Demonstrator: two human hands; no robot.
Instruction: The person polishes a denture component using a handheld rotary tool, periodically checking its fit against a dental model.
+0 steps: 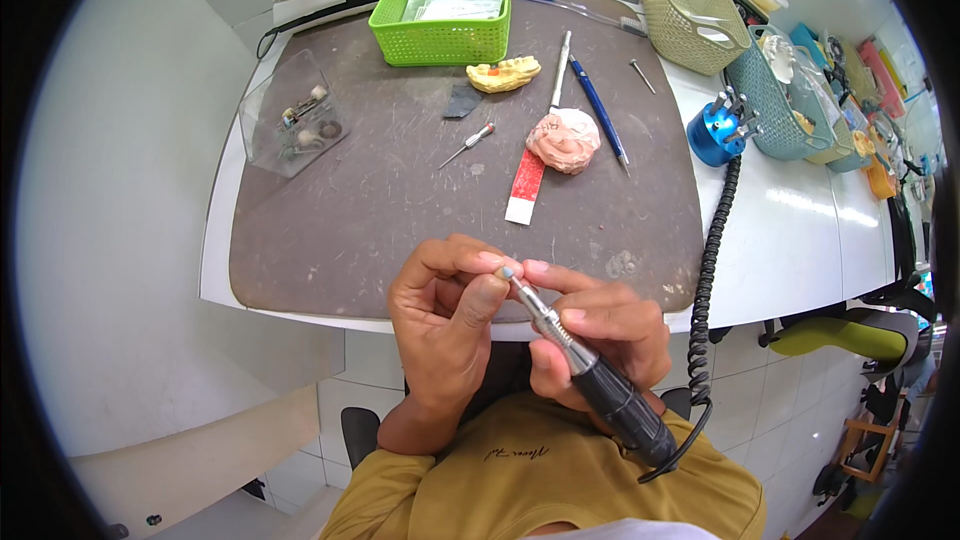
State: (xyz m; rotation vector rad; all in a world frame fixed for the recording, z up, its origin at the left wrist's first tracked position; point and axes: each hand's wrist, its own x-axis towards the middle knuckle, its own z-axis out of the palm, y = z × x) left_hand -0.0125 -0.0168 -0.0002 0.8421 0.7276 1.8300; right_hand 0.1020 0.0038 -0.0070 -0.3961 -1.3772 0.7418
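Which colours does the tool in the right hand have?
The tool is silver and black, clearest in the head view.

Dental lab, white workbench (800,230), yellow tooth cast (503,74), pink dental model (565,141), black rotary handpiece (612,395)

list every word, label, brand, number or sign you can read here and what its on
Mustard shirt: one short line of dark script lettering on the front, upside down in this view; I won't copy its wording.
Red and white strip: any print is too small to read.
White packets in the green basket: any print is too small to read.
Hand drill: no readable marking.
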